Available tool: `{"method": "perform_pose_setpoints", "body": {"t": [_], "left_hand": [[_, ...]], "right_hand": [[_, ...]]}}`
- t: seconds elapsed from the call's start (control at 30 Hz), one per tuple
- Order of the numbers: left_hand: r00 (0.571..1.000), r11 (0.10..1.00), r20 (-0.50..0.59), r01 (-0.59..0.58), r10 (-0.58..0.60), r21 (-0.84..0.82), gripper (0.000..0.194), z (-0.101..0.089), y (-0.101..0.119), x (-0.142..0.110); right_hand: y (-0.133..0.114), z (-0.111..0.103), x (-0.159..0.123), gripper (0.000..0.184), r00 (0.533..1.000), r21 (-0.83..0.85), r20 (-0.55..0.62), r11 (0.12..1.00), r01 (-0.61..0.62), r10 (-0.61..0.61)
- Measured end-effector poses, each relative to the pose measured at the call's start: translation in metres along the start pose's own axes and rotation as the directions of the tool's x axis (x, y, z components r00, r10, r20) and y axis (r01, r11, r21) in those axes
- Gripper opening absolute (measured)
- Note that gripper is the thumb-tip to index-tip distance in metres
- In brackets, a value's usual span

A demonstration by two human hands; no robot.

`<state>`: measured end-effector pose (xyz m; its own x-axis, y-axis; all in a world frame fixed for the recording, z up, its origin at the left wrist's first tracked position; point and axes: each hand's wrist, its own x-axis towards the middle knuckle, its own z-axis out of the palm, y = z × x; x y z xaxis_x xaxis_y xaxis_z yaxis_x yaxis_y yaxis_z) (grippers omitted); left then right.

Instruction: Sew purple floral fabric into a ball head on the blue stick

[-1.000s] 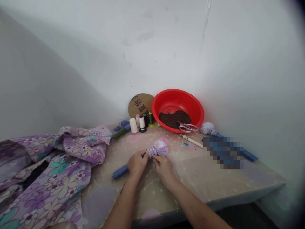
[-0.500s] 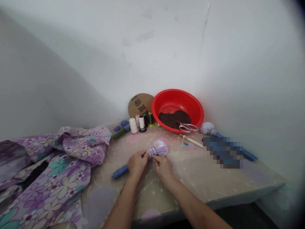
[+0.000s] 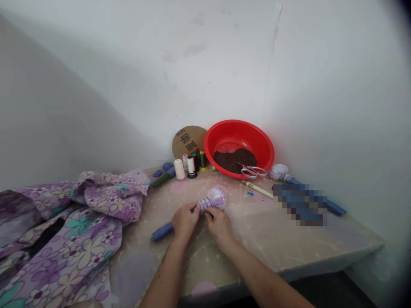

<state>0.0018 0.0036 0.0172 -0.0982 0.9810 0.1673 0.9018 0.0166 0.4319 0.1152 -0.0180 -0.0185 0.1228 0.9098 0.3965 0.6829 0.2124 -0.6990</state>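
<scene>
A stick with a round, padded head of floral cloth [image 3: 217,198] lies aslant above the table, its blue handle [image 3: 162,232] pointing down to the left. Dark thread [image 3: 204,203] winds around the gathered cloth at its neck. My left hand [image 3: 185,220] is closed around the stick just below the windings, thumb and forefinger against the cloth. My right hand [image 3: 220,226] is pinched at the lower side of the wound neck; whatever lies between its fingertips is too small to make out.
Purple floral fabric [image 3: 93,239] is heaped at left. Thread spools [image 3: 179,169] stand before a cardboard disc [image 3: 188,141]. Scissors [image 3: 253,172] rest on a red basin [image 3: 237,128] holding dark brown material. A second padded stick [image 3: 278,172], a pale cutter-like tool [image 3: 259,189] and a blurred patch are at right.
My right hand has shifted very slightly left, close against the wound neck. My left hand and the stick stay in place.
</scene>
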Motion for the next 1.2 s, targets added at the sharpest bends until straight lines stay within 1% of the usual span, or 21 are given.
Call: {"method": "perform_pose_setpoints", "body": {"t": [0.2,0.33,0.47,0.63,0.9,1.0,1.2], "left_hand": [[1.000,1.000,-0.006,-0.007,0.007,-0.001,0.037,0.003,-0.003,0.001],[1.000,1.000,-0.008,-0.012,0.012,0.001,0.038,0.003,-0.003,0.000],[1.000,1.000,0.003,0.006,-0.006,0.008,0.039,0.000,-0.001,0.000],[1.000,1.000,0.014,0.001,-0.001,0.009,0.038,-0.002,0.001,0.000],[1.000,1.000,0.015,0.008,-0.008,0.006,0.039,-0.002,0.001,-0.002],[1.000,1.000,0.011,-0.010,0.010,0.000,0.038,-0.001,0.001,-0.002],[1.000,1.000,0.006,0.001,-0.001,0.007,0.037,0.000,0.000,0.000]], "right_hand": [[0.001,0.000,0.001,0.024,0.999,0.025,0.003,0.999,-0.033,0.032],[0.004,0.000,0.002,0.026,1.000,0.069,0.012,0.997,-0.016,0.016],[0.006,0.000,0.002,0.027,1.000,0.068,0.011,0.998,-0.005,0.004],[0.004,-0.001,0.003,0.026,1.000,0.067,0.010,0.998,0.001,-0.001],[-0.001,-0.002,0.003,0.026,1.000,0.048,0.003,0.999,-0.009,0.009],[-0.003,-0.002,0.002,0.025,0.999,0.027,0.010,0.999,-0.039,0.039],[-0.004,0.000,0.001,0.019,0.996,-0.045,0.037,0.996,-0.078,0.080]]}}
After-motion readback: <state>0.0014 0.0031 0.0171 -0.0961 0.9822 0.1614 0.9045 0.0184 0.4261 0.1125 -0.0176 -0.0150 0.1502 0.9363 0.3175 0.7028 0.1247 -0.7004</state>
